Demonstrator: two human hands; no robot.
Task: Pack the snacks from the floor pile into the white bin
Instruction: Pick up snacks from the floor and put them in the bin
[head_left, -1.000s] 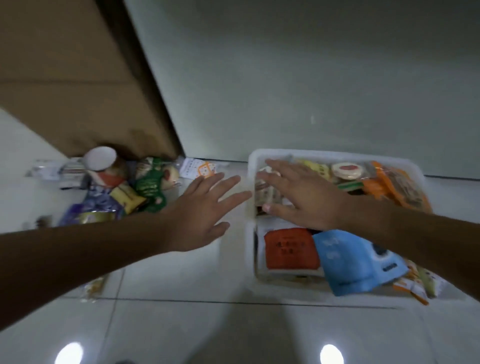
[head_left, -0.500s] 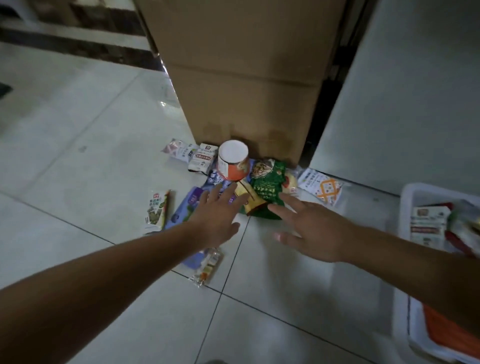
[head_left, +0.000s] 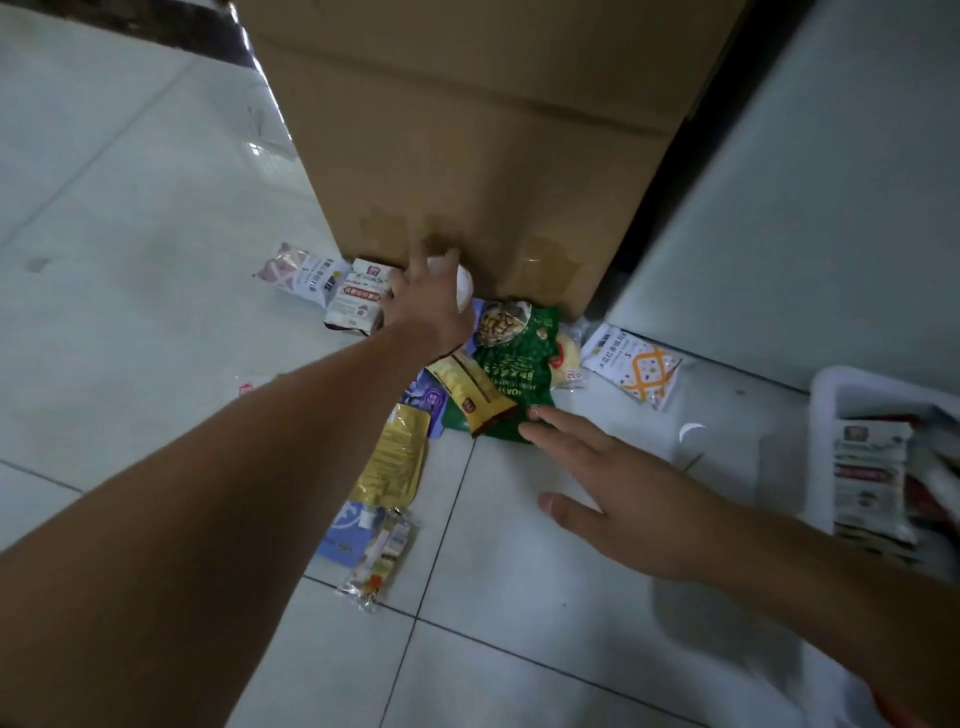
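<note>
The snack pile lies on the tiled floor against a cardboard box (head_left: 467, 156). My left hand (head_left: 428, 304) reaches in and curls over a white round cup (head_left: 464, 285) at the foot of the box; most of the cup is hidden under it. My right hand (head_left: 623, 499) is flat and spread above the floor, its fingertips at the near edge of a green nut bag (head_left: 514, 364). A yellow packet (head_left: 470, 387) lies across that bag. The white bin (head_left: 831, 415) stands at the right edge with packets inside.
A gold pouch (head_left: 392, 462), a blue pouch (head_left: 345, 530) and a clear packet (head_left: 382, 556) lie under my left forearm. White packets (head_left: 634, 369) (head_left: 301, 275) sit at the pile's right and left ends. A pale wall panel (head_left: 805, 182) rises behind the bin.
The view swung left from the bin to the pile. My left hand moved forward onto the cup and curled over it. My right hand left the bin and came to the green bag.
</note>
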